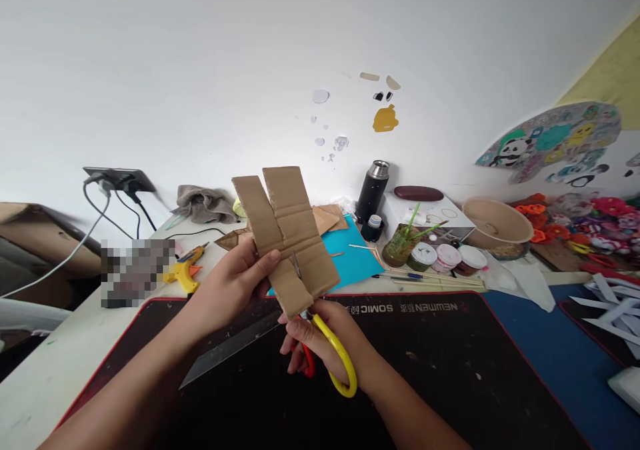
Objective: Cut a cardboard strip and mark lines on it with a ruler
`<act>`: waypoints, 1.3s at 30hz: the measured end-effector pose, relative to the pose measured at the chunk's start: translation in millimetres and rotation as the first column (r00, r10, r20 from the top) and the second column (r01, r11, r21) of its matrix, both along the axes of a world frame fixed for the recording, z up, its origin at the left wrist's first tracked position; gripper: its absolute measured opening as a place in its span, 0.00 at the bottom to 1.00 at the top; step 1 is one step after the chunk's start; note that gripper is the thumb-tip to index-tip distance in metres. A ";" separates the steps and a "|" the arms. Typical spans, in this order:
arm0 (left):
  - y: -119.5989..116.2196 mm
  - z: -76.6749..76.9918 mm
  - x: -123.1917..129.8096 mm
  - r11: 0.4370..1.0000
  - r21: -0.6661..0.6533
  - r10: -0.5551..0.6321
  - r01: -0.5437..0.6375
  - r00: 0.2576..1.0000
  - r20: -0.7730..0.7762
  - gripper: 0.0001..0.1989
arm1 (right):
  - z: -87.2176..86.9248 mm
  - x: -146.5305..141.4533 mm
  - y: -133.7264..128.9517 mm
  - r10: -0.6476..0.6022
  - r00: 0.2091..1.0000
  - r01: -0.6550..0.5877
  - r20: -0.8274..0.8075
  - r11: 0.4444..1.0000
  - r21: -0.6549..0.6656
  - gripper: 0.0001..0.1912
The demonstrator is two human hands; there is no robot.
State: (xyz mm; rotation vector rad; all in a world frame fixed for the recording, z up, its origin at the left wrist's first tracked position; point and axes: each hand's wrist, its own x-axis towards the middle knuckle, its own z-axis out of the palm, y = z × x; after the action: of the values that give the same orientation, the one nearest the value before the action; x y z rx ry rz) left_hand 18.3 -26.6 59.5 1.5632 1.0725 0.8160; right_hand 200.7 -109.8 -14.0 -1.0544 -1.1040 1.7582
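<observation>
A piece of brown cardboard (303, 237) is held up over the black mat, with a long slit running down from its top edge. My left hand (233, 287) pinches its left side, thumb on the front face. In my right hand (330, 337) are scissors (343, 370) with one yellow and one red handle loop. Their blades are at the lower edge of the cardboard, one blade showing on its front face in a second cut. The two cuts do not visibly meet.
Behind the mat (420, 363) are blue sheet (350, 257), a black thermos (373, 190), paint jars (447, 257) and a pink bowl (495, 220). A yellow glue gun (185, 270) lies at left. A metal ruler (230, 357) lies on the mat.
</observation>
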 end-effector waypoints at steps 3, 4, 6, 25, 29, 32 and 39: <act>1.2 -0.9 -0.4 0.994 -0.103 -0.018 0.023 0.998 0.053 0.26 | -1.5 -0.4 -1.2 0.012 1.000 -0.012 0.011 1.000 0.001 0.41; 1.1 -1.3 -0.6 0.995 -0.101 -0.021 0.027 0.998 0.058 0.26 | -2.9 -0.8 -1.3 0.001 0.999 -0.001 0.034 1.000 0.006 0.39; 0.7 -1.8 -1.8 0.998 -0.058 -0.037 0.038 0.999 0.031 0.26 | -6.1 -1.7 -1.2 -0.037 0.994 0.034 0.107 0.999 0.031 0.35; -10.1 3.3 0.0 0.973 -0.147 -0.182 0.181 0.983 0.004 0.29 | -3.6 -5.1 -2.9 -0.089 0.991 0.088 0.104 0.996 0.012 0.28; 0.2 -2.0 2.4 0.992 -0.040 -0.124 0.121 0.991 -0.058 0.28 | -0.9 0.5 0.9 -0.114 0.971 0.115 0.209 0.993 0.006 0.29; 3.0 -1.7 2.2 0.997 0.052 -0.058 0.059 0.998 -0.018 0.27 | 1.3 3.1 1.8 -0.120 0.966 0.120 0.227 0.993 0.015 0.29; 2.3 -0.2 5.0 0.964 0.214 0.139 -0.155 0.986 0.087 0.29 | 0.3 2.3 0.1 -0.084 0.955 0.079 0.285 0.996 0.030 0.27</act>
State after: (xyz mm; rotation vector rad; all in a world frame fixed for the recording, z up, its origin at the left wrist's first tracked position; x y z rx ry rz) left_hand 23.3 -24.3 59.2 1.6372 1.0848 1.1163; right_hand 203.0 -109.7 -13.8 -1.3549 -1.2295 1.5598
